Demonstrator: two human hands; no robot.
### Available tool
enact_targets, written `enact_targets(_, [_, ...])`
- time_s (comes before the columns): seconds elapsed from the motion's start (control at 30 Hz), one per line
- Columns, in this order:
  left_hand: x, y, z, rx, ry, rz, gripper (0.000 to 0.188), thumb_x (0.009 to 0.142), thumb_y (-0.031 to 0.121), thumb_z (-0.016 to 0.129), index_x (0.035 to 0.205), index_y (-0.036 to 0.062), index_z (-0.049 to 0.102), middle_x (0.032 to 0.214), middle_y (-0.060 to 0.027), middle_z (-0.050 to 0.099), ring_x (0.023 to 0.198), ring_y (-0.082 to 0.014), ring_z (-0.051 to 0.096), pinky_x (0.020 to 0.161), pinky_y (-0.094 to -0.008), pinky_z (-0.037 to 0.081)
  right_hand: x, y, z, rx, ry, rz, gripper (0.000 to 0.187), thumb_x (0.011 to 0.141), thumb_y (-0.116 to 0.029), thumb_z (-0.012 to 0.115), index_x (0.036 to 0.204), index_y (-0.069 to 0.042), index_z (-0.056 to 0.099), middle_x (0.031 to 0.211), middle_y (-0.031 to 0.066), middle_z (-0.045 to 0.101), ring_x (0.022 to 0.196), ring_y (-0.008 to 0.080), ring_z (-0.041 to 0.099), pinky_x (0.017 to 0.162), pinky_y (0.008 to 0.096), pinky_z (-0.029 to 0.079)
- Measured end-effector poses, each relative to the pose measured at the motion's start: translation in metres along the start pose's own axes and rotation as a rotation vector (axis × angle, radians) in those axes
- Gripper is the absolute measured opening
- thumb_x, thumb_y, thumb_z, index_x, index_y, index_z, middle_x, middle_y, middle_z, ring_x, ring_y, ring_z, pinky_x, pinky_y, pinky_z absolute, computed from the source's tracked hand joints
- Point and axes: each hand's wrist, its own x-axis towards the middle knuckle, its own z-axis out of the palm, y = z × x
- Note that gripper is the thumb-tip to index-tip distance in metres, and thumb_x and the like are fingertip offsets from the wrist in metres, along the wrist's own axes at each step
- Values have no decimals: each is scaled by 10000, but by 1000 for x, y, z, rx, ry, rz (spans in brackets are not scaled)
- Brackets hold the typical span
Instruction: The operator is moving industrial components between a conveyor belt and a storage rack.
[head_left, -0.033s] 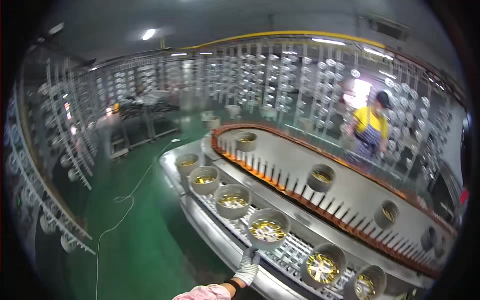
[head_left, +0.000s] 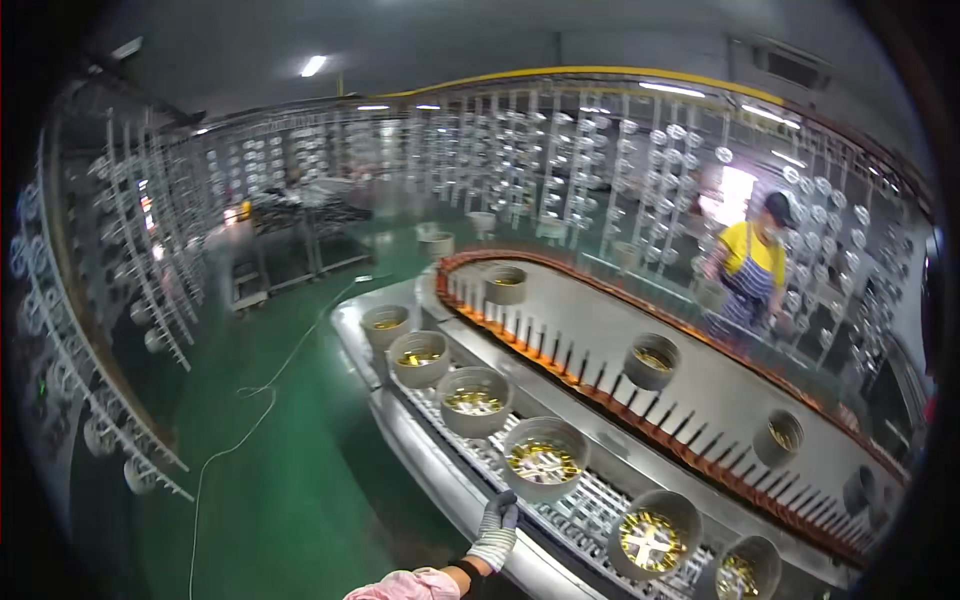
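My left hand, in a grey-and-white striped glove with a dark band at the wrist and a pink sleeve, reaches in from the lower edge. Its fingers look stretched out at the metal edge of the conveyor table, holding nothing I can see. Just beyond the fingertips stands a round grey tub with small gold and silvery pieces in it; whether they touch it I cannot tell. Farther right sits another such tub, and up the row to the left a third tub. My right hand is out of view.
A slatted conveyor carries the tubs. Behind it, an orange-edged oval track with dark upright pins surrounds a metal surface bearing more tubs. A co-worker in yellow stands across it. Racks of shiny discs hang around; a cable crosses the green floor.
The view has swung a little, so the table and tubs appear shifted slightly right. My left hand now shows a little farther from the nearest tub.
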Motion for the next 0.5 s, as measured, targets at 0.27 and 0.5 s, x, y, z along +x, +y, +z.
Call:
enact_targets(0.27, [104, 71, -59, -938, 190, -740, 343, 843, 444, 393, 909, 142, 542, 804, -29, 590, 681, -154, 545, 595, -325, 470, -37, -61, 45, 43, -171, 1, 350, 812, -271, 454, 1085, -57, 502, 1038, 149, 544, 975, 270, 504, 846, 338, 387])
enact_targets(0.5, [130, 62, -130, -1237, -84, -556, 312, 807, 451, 453, 844, 145, 504, 727, -31, 513, 628, -178, 489, 558, -343, 429, -93, -115, 99, 52, -376, -4, 351, 812, -268, 460, 1087, -54, 501, 1038, 150, 544, 975, 270, 504, 846, 336, 388])
